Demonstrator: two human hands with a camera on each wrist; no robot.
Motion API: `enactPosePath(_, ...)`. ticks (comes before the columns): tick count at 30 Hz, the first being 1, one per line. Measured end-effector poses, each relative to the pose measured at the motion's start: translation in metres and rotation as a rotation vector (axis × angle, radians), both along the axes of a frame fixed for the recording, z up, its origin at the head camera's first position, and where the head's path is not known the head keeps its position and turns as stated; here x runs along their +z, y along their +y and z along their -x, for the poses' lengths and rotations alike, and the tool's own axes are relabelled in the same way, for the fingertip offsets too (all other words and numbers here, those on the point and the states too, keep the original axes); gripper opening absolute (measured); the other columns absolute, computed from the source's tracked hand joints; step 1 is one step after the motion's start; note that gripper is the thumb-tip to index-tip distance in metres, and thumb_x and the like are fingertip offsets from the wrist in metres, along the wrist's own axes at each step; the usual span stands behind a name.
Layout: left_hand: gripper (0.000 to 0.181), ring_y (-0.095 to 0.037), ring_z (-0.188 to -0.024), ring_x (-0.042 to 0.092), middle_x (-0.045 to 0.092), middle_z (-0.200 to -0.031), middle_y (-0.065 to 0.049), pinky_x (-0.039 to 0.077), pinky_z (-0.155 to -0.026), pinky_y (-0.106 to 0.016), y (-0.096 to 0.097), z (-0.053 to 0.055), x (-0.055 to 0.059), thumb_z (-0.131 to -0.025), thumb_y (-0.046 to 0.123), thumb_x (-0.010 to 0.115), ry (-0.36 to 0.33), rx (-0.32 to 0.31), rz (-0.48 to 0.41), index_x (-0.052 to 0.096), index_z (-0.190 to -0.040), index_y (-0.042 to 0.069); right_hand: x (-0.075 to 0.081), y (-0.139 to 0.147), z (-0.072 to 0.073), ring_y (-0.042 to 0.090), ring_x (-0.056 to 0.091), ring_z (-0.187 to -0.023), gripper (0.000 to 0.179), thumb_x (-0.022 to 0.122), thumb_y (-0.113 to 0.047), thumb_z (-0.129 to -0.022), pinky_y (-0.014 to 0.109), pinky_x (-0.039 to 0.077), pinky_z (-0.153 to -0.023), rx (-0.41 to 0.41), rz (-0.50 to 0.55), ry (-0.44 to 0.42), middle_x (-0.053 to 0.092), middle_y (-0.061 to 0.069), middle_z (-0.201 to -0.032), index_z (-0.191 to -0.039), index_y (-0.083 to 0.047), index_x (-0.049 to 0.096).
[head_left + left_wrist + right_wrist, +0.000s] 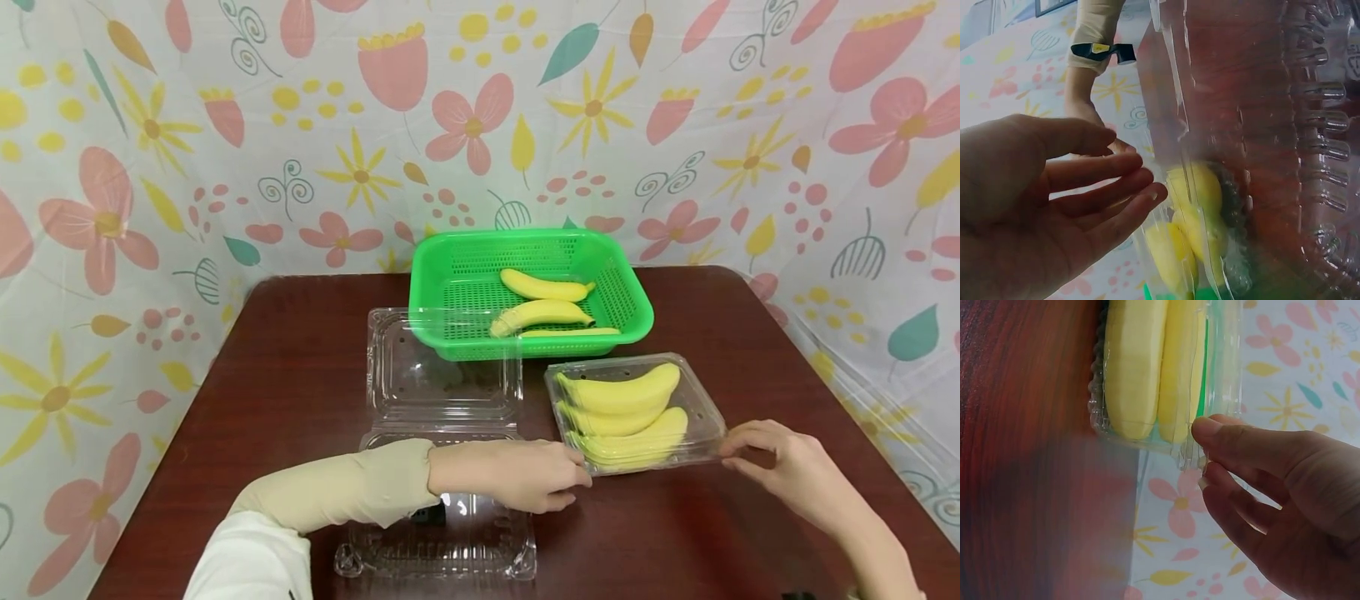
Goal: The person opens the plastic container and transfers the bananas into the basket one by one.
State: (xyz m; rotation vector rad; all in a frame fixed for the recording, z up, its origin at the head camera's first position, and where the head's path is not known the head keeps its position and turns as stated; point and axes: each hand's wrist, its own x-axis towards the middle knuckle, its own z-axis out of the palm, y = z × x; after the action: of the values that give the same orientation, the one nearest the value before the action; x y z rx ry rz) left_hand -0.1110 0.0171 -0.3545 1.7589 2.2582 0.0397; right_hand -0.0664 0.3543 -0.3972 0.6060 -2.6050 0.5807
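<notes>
A lidded clear plastic clamshell box [701, 408] with several bananas [630, 392] inside lies on the right of the table. My right hand [787, 467] pinches its near right corner between thumb and fingers; the right wrist view shows the thumb [1210, 427] on the rim. At the near left corner is my left hand [525, 477]. In the left wrist view its fingers [1110, 187] are loosely extended beside the box edge, with nothing gripped; whether the tips touch the box I cannot tell. Beneath the left forearm sits a second clear clamshell box [442, 554], its lid [442, 367] folded back.
A green plastic basket [637, 321] holding a few bananas [543, 287] stands at the back of the dark wooden table [300, 350]. The second box's lid overlaps the basket's front left in the head view. Patterned cloth [472, 125] hangs behind and at the sides.
</notes>
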Motion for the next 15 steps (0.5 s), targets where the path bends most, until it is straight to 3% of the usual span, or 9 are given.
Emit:
enactPosePath(6, 0.024, -0.007, -0.1, 0.056, 0.061, -0.103, 0.004, 0.047, -0.08, -0.011, 0.004, -0.001, -0.008, -0.093, 0.018, 0.051, 0.106, 0.03, -0.078, 0.062, -0.113, 0.012, -0.001, 0.001, 0.002, -0.019, 0.045, -0.091, 0.049, 0.081, 0.008, -0.046, -0.001, 0.034, -0.074, -0.006, -0.019, 0.03, 0.062, -0.012, -0.082, -0.075, -0.028, 0.066)
enactPosePath(7, 0.023, -0.007, -0.1, 0.055, 0.061, -0.101, 0.005, 0.047, -0.079, -0.011, 0.005, -0.002, -0.009, -0.093, 0.018, 0.051, 0.13, 0.035, -0.084, 0.063, -0.113, 0.014, -0.002, 0.002, 0.002, -0.019, 0.045, -0.092, 0.045, 0.082, 0.004, -0.049, -0.002, 0.034, -0.075, -0.006, -0.025, 0.038, 0.062, -0.012, -0.082, -0.075, -0.029, 0.066)
enactPosePath(10, 0.021, -0.009, -0.101, 0.054, 0.06, -0.098, 0.007, 0.047, -0.077, -0.011, 0.007, -0.004, -0.012, -0.092, 0.019, 0.051, 0.21, 0.042, -0.087, 0.064, -0.109, 0.017, -0.004, 0.004, 0.004, -0.015, 0.045, -0.093, 0.01, 0.076, -0.031, -0.073, 0.0, 0.035, -0.076, -0.001, -0.052, 0.081, 0.064, -0.01, -0.082, -0.074, -0.03, 0.067)
enactPosePath(11, 0.02, -0.009, -0.1, 0.053, 0.06, -0.097, 0.007, 0.048, -0.075, -0.011, 0.008, -0.005, -0.012, -0.092, 0.019, 0.052, 0.239, 0.044, -0.087, 0.065, -0.107, 0.018, -0.005, 0.004, 0.005, -0.013, 0.046, -0.092, 0.015, 0.067, -0.043, -0.08, 0.001, 0.035, -0.076, -0.001, -0.059, 0.094, 0.064, -0.01, -0.082, -0.074, -0.029, 0.067)
enactPosePath(13, 0.016, -0.009, -0.096, 0.054, 0.06, -0.095, 0.007, 0.049, -0.071, -0.012, 0.01, -0.006, -0.013, -0.091, 0.019, 0.053, 0.293, 0.045, -0.093, 0.065, -0.102, 0.019, -0.006, 0.005, 0.006, -0.01, 0.047, -0.09, 0.043, 0.041, -0.058, -0.087, 0.001, 0.035, -0.077, -0.003, -0.071, 0.119, 0.065, -0.009, -0.08, -0.073, -0.028, 0.068)
enactPosePath(15, 0.012, -0.01, -0.09, 0.054, 0.061, -0.093, 0.007, 0.049, -0.067, -0.014, 0.012, -0.007, -0.015, -0.089, 0.019, 0.056, 0.348, 0.048, -0.1, 0.065, -0.096, 0.02, -0.007, 0.004, 0.007, -0.009, 0.047, -0.088, 0.054, 0.031, -0.062, -0.088, 0.001, 0.035, -0.076, -0.01, -0.081, 0.141, 0.065, -0.008, -0.078, -0.071, -0.025, 0.068)
